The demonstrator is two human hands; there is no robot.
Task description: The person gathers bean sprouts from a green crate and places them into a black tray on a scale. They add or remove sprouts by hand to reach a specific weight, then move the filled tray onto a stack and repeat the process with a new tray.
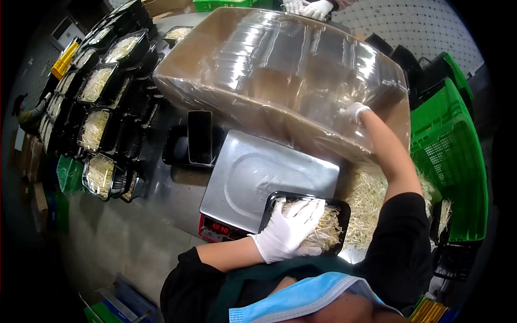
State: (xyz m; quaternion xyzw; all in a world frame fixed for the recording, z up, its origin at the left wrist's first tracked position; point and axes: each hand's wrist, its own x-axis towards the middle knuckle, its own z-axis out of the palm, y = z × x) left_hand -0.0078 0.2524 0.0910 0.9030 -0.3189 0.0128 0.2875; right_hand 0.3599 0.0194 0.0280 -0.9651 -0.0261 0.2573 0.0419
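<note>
My left hand [293, 229], in a white glove, lies over a black plastic tray [346, 207] of bean sprouts [327, 229]. Its fingers are stretched out across the sprouts, near the tray's rim. The tray overlaps the near right corner of a metal scale [269, 177] with a red display. My right hand [355, 112], also gloved, reaches into a cardboard box [237, 105] lined with clear film. Stacked clear plastic lids [301, 48] fill much of this box. The right fingers are drawn together beside the lids; what they hold, if anything, cannot be made out.
A heap of loose sprouts [366, 207] lies under my right arm. Green crates [447, 156] stand at the right. Stacked filled trays [97, 129] line the left side, and a phone [200, 137] leans beside the scale. Another person's gloved hands [318, 9] show behind the box.
</note>
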